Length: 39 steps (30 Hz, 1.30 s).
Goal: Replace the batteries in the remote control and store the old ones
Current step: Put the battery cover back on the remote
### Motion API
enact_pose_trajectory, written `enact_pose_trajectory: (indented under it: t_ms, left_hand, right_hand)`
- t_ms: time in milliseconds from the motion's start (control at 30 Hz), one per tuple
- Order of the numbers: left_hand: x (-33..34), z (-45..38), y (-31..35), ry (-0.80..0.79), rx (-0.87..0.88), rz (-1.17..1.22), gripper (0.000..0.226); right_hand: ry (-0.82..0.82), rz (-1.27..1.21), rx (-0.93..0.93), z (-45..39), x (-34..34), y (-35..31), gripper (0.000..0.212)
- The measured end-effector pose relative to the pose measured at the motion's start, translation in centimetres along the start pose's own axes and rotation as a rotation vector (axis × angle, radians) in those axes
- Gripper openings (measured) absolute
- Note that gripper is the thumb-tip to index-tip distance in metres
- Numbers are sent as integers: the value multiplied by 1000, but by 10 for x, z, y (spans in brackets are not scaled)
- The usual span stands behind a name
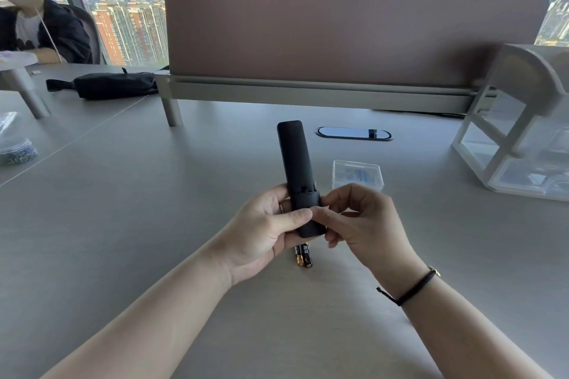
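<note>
both hands on the remote, two batteries on the desk below

at the far left edge a clear plastic bag of small dark beads [15, 149] lies on the grey desk top [154, 209], and behind it a black fabric pouch with a strap [114, 84] rests near the foot of the brown desk divider panel [338, 37].

the left hand [264, 237] is closed around the lower end of the slim black plastic remote control [297, 163] — its thumb lies across the near face, the fingers wrap behind. the remote is held above the desk, its long body pointing away from the person and tilted slightly left. the black battery cover [306, 209] sits at the near end, with a thin gap showing along its upper edge, so it does not look fully seated.

under the remote, just behind the left palm, two black and gold cylindrical batteries [303, 255] lie side by side on the desk, touching each other.

the right hand [360, 218] pinches the cover from the right side, its thumb tip meeting the left thumb; a black braided bracelet [409, 289] circles the wrist.

beyond the right hand a small clear plastic lidded box [357, 174] sits on the desk — its contents are too blurred to tell. at the far right stands a white and clear plastic drawer organiser [517, 144].
</note>
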<state>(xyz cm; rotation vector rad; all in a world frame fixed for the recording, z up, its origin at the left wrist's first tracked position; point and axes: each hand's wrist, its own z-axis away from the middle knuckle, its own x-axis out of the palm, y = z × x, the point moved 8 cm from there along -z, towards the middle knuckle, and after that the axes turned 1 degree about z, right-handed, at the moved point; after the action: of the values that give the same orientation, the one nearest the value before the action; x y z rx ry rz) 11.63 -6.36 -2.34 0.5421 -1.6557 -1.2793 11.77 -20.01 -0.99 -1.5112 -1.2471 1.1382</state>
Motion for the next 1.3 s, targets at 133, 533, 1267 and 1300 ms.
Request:
enact_pose_trajectory:
  t_ms: [133, 533, 1267, 1300]
  left_hand:
    - [-1, 0, 0, 5, -16, 12, 33]
    - [-4, -1, 0, 89, -20, 80, 31]
    - [-13, 1, 7, 225, 29, 56, 27]
    - [-13, 1, 7, 223, 30, 52, 27]
  right_hand:
    - [-11, -19, 20, 1, 1, -1, 14]
    - [23, 260, -67, 9, 2, -9, 22]
    - [-8, 364, -197, 20, 12, -25, 30]
    - [-9, 392, -218, 20, 13, -26, 30]
